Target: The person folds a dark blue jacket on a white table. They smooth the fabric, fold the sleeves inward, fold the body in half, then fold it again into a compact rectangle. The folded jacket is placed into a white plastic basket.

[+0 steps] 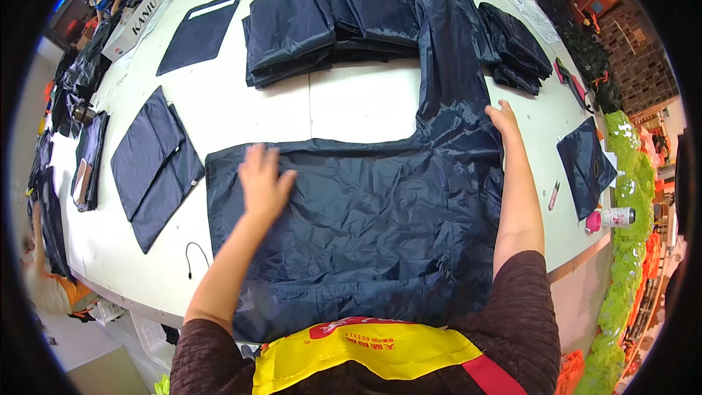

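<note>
A dark navy garment of thin, shiny fabric (358, 212) lies spread and wrinkled on the white table in front of me. One long sleeve (453, 66) stretches away from its right side, over the folded stacks at the back. My left hand (263, 179) rests flat on the upper left part of the garment, fingers spread and slightly blurred. At the garment's right edge, beside the base of the sleeve, is my right hand (502, 117), its fingers apart and holding nothing I can see. The garment's near edge is partly hidden by my yellow and dark apron.
Folded dark garments (289, 29) are stacked across the back of the white table (365, 106). Dark folded pieces (157, 168) lie left. On the right are a small cutter (553, 195), scissors (574, 86), another dark piece (587, 168) and a bottle (618, 217). Someone works far left.
</note>
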A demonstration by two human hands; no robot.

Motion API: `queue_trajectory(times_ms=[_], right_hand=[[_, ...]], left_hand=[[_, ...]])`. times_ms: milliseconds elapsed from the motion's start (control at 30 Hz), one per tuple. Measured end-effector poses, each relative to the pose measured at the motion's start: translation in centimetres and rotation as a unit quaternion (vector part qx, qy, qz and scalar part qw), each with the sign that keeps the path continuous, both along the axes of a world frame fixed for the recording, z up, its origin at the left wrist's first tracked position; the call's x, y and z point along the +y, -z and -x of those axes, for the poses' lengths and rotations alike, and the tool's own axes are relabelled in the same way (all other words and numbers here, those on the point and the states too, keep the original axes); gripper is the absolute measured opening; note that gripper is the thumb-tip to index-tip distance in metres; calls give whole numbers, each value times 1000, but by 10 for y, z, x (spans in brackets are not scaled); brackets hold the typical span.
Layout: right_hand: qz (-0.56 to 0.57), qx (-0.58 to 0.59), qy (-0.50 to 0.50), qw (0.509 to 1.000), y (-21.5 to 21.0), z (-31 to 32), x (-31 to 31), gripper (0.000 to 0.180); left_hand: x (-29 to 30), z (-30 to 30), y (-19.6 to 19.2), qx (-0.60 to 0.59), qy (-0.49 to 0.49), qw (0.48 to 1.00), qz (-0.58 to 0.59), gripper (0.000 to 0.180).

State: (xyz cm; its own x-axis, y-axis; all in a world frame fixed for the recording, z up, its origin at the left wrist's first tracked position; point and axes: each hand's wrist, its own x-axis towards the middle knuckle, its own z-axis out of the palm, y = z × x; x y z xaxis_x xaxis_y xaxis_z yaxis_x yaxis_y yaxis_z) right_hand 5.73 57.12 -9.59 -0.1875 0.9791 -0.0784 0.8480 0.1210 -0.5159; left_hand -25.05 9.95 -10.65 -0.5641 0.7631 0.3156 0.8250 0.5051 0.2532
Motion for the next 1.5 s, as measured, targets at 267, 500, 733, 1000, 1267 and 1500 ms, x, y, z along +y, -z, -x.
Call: queue_trajectory(times_ms=[267, 500, 733, 1000, 1267, 1500], right_hand=[[-119, 61, -80, 988, -34, 105, 22, 86], [199, 493, -233, 814, -129, 135, -16, 33], [-177, -87, -727, 658, -71, 172, -277, 5], [-176, 76, -632, 751, -64, 85, -279, 42], [-149, -218, -339, 903, -15, -6, -256, 76], [-131, -244, -309, 910, 15, -9, -263, 83]], left_hand=[[167, -150, 0, -102, 374, 917, -89, 62], [190, -162, 14, -92, 279, 956, -9, 78], [172, -167, 37, -137, 327, 935, -33, 64], [11, -153, -29, -175, 374, 907, -76, 47], [-94, -45, -19, -190, -248, 898, -309, 50], [-73, 38, -78, -417, -74, 690, -587, 19]])
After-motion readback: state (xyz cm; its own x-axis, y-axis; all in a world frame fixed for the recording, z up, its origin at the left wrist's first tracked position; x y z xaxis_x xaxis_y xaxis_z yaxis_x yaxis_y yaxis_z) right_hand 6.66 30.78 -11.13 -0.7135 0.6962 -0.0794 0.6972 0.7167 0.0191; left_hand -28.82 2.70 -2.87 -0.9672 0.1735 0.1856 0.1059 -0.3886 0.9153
